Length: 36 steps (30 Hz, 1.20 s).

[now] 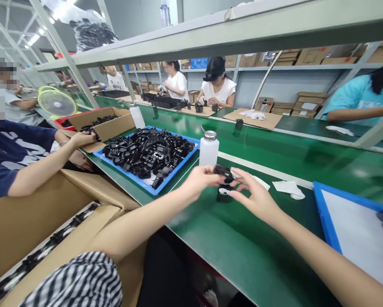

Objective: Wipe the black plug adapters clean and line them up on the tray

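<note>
Between my two hands is a small black plastic part (pixel 223 172), held above the green bench. My left hand (pixel 200 181) pinches its left end with thumb and fingers. At the part's right side, the fingers of my right hand (pixel 253 192) are closed on it, and something pale shows at the fingertips. Directly below stands a black box-shaped piece (pixel 223 197) with a whitish top, partly covered by my hands. Just behind them is a white bottle (pixel 209 149) with a metal cap.
A blue-rimmed tray (pixel 158 189) heaped with black parts lies to the left. Crumpled white cloths (pixel 289 189) and another blue tray (pixel 326 217) are on the right. An open cardboard box (pixel 82 200) stands beside my left arm. A co-worker's hand (pixel 84 138) reaches into a carton.
</note>
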Available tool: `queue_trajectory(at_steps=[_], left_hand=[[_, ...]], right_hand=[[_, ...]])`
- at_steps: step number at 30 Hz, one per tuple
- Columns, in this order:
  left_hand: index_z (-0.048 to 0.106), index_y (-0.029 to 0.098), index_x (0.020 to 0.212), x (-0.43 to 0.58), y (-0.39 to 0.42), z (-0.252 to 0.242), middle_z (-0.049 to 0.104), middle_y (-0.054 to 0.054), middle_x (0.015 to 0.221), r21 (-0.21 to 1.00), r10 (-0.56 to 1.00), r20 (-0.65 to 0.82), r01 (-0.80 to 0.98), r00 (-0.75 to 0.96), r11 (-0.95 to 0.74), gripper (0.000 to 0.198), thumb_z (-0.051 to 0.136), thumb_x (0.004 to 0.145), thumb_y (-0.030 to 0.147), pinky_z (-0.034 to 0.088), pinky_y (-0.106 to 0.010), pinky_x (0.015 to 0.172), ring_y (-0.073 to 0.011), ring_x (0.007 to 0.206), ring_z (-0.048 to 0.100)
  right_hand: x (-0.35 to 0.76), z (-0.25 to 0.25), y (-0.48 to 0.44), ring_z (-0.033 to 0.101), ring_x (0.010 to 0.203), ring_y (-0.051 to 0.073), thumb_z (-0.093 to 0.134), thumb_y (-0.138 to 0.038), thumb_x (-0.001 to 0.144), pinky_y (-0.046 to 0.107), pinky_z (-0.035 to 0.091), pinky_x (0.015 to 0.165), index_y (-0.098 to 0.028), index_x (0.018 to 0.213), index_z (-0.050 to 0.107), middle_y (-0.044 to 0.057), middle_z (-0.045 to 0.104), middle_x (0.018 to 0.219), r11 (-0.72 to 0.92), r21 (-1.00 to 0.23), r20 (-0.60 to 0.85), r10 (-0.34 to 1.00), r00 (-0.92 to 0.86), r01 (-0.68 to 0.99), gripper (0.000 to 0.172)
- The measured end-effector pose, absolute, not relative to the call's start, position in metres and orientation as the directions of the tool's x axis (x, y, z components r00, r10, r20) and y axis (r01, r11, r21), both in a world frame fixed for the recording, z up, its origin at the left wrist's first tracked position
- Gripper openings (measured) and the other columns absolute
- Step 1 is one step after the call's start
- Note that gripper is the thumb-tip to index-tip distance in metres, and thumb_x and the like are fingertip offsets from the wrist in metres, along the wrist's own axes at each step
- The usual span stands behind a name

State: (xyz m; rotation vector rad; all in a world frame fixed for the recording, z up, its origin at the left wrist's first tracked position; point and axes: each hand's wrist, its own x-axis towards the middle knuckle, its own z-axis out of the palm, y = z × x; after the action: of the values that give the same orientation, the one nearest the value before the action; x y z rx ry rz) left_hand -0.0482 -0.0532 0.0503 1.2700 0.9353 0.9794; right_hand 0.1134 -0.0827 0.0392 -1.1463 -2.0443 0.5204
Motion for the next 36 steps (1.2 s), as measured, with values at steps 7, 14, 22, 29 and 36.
queue_trajectory(at_steps=[7, 14, 22, 29, 36], left_hand=[[0.051, 0.012, 0.075, -0.034, -0.053, 0.025, 0.056, 0.0, 0.069, 0.959, 0.912, -0.075, 0.28, 0.403, -0.045, 0.025, 0.058, 0.051, 0.013, 0.041, -0.023, 0.061, -0.0075, 0.058, 0.05], [0.048, 0.017, 0.094, -0.05, -0.057, 0.01, 0.052, -0.002, 0.096, 0.708, 0.91, 0.003, 0.642, 0.415, -0.295, 0.045, 0.06, 0.053, 0.029, 0.041, -0.025, 0.065, -0.0107, 0.066, 0.05], [0.054, 0.015, 0.089, -0.042, -0.057, 0.003, 0.055, -0.001, 0.086, 0.761, 0.918, 0.078, 0.572, 0.389, -0.307, 0.033, 0.056, 0.058, 0.027, 0.041, -0.021, 0.06, -0.0069, 0.056, 0.049], [0.059, 0.017, 0.083, -0.042, -0.045, 0.019, 0.059, 0.002, 0.066, 0.683, 0.885, -0.063, 0.666, 0.462, -0.299, 0.031, 0.06, 0.055, 0.03, 0.037, -0.02, 0.055, -0.0105, 0.057, 0.052], [0.062, 0.015, 0.07, -0.033, -0.034, 0.035, 0.061, -0.003, 0.066, 0.402, 0.838, -0.142, 0.805, 0.527, -0.437, 0.023, 0.064, 0.051, 0.029, 0.037, -0.022, 0.053, -0.016, 0.062, 0.054]], right_hand=[[0.124, 0.02, -0.077, 0.052, 0.066, 0.015, 0.041, -0.028, 0.075, 0.027, 0.043, 0.062, -0.02, 0.094, 0.053, 0.003, 0.057, 0.087, 0.453, -0.561, 0.359, 0.887, -0.29, 0.693, 0.024], [0.125, 0.009, -0.075, 0.052, 0.07, 0.017, 0.044, -0.029, 0.075, 0.03, 0.043, 0.063, -0.021, 0.095, 0.055, 0.005, 0.056, 0.084, 0.337, -0.457, 0.201, 0.941, -0.274, 0.823, 0.025], [0.122, 0.009, -0.072, 0.051, 0.066, 0.016, 0.048, -0.028, 0.073, 0.028, 0.042, 0.061, -0.015, 0.103, 0.05, 0.006, 0.054, 0.076, 0.353, -0.417, 0.125, 0.935, -0.332, 0.838, 0.033], [0.122, 0.018, -0.063, 0.05, 0.06, 0.016, 0.049, -0.023, 0.072, 0.024, 0.038, 0.053, -0.015, 0.094, 0.055, 0.003, 0.054, 0.068, 0.434, -0.384, 0.07, 0.894, -0.443, 0.815, 0.024], [0.121, 0.024, -0.056, 0.051, 0.06, 0.015, 0.057, -0.024, 0.068, 0.023, 0.036, 0.05, -0.015, 0.078, 0.054, 0.001, 0.054, 0.065, 0.436, -0.388, -0.024, 0.876, -0.482, 0.812, 0.013]])
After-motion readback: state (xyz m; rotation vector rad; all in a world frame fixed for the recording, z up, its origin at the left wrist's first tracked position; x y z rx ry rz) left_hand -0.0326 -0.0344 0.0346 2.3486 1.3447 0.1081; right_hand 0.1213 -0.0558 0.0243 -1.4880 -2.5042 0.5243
